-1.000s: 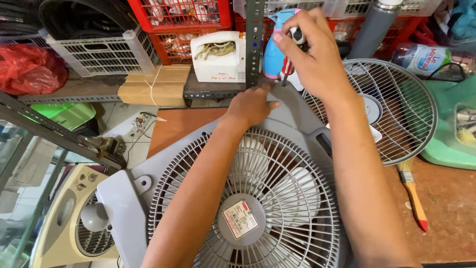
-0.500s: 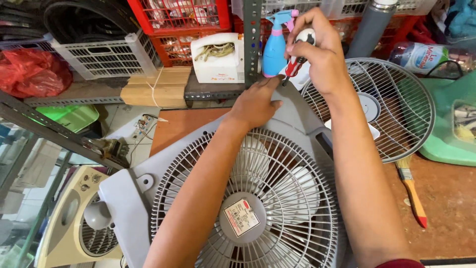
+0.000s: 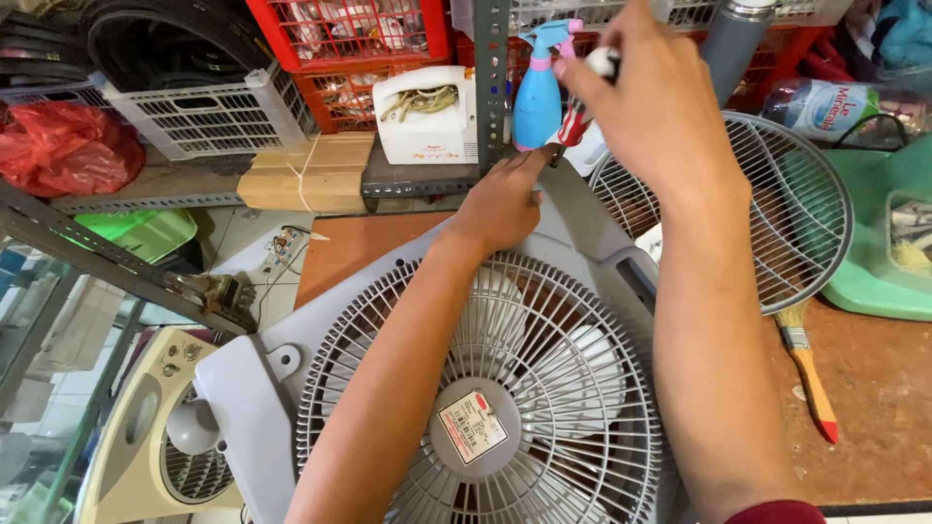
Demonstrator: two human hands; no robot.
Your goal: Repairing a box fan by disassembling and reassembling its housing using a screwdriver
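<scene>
- Fan [image 3: 456,388]: one grey box fan lies grille-up on the brown bench [image 3: 874,388], directly below you, its far corner pointing at the shelf.
- Screwdriver [image 3: 580,107]: one, red-handled with a white cap, held upright so its tip, which is hidden, points down at that far corner, probably at a screw there.
- Right hand [image 3: 646,107]: your fingers are closed around the screwdriver's handle from above, a grip suited to turning it.
- Left hand [image 3: 505,199]: it lies half open on the fan's top edge, fingertips beside the tool's shaft; it grasps nothing and appears to steady the housing and guide the tip.
- Loose grille [image 3: 777,213]: one round wire guard, lying flat to your right.
- Brush [image 3: 808,374]: one, beside the grille.
- Spray bottle [image 3: 539,92]: one, blue, behind the fan.
- Second fan [image 3: 160,437]: one, cream, lower left.
</scene>
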